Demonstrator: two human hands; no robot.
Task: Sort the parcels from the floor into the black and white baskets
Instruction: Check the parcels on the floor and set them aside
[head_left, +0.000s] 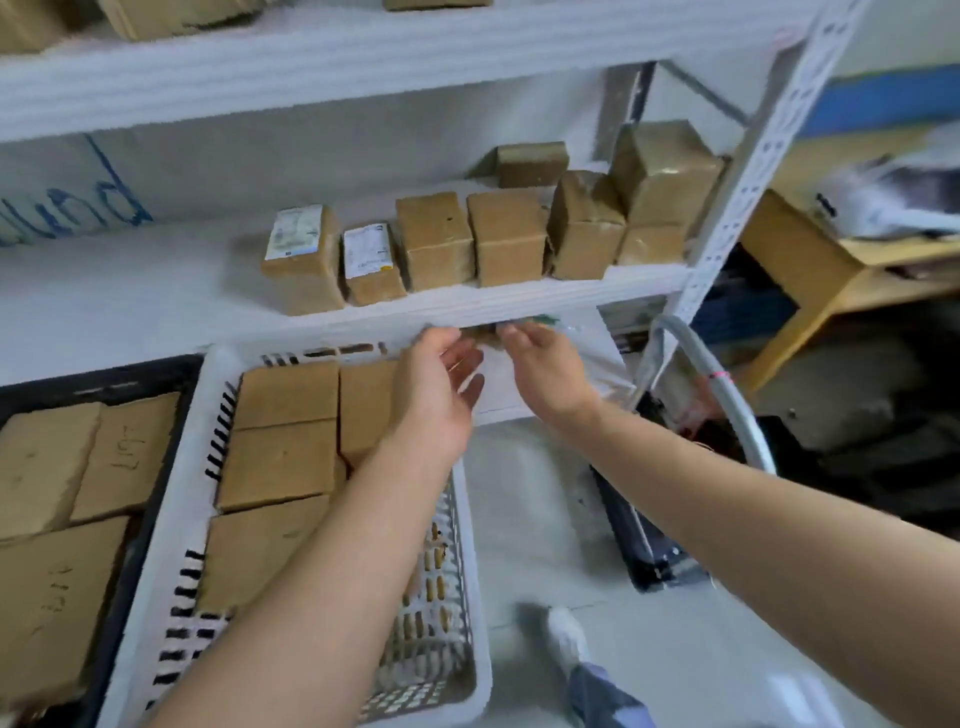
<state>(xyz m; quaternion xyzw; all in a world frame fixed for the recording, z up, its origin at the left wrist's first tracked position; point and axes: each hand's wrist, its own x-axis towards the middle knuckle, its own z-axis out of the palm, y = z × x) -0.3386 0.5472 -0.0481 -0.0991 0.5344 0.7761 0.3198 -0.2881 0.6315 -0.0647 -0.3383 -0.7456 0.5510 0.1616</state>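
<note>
My left hand (441, 379) and my right hand (545, 364) reach together to the front edge of the middle shelf, above the far right corner of the white basket (176, 525). A small brown parcel (480, 333) shows between their fingertips, mostly hidden and blurred. The right hand's fingers curl on it. The left hand's palm faces it with loose, spread fingers. Several brown parcels (280, 462) lie flat in the white basket. The black basket (124, 566) beside it on the left also holds brown parcels (47, 467).
A row of brown parcels (436, 244) stands on the white shelf (156, 291) just above my hands. A perforated shelf post (727, 228) and a grey hose (727, 405) are at the right. A wooden bench (810, 280) stands beyond. My shoe (569, 639) is on the floor.
</note>
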